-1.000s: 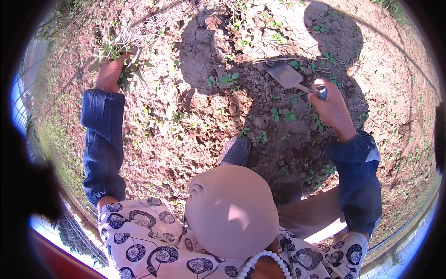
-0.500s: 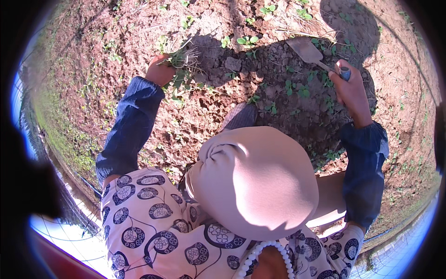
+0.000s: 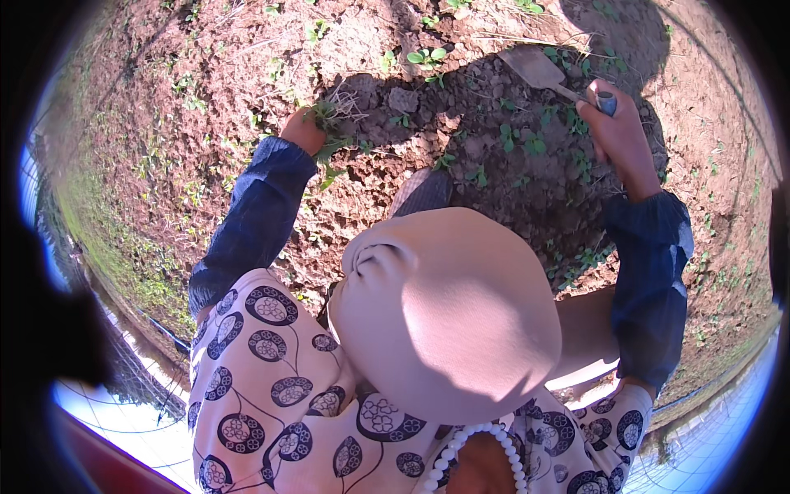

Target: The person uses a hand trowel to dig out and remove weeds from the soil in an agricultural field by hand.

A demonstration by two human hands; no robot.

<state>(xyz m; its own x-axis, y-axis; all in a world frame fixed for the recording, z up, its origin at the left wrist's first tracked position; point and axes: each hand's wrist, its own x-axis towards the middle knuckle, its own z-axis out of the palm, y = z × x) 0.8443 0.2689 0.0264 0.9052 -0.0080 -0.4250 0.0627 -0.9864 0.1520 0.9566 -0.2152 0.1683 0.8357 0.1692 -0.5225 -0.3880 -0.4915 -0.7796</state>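
Soil (image 3: 716,111) beneath plain-bladed trowel (image 3: 535,67)

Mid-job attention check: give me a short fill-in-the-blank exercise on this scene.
1. The grey, flat-bladed metal trowel is held in the person's ____ hand.
2. The other hand holds a small bunch of leafy ____ plants.
3. The loose cloth oversleeves on both forearms are dark ____.
4. The string of round beads is ____.

Missing words: right; green; blue; white.
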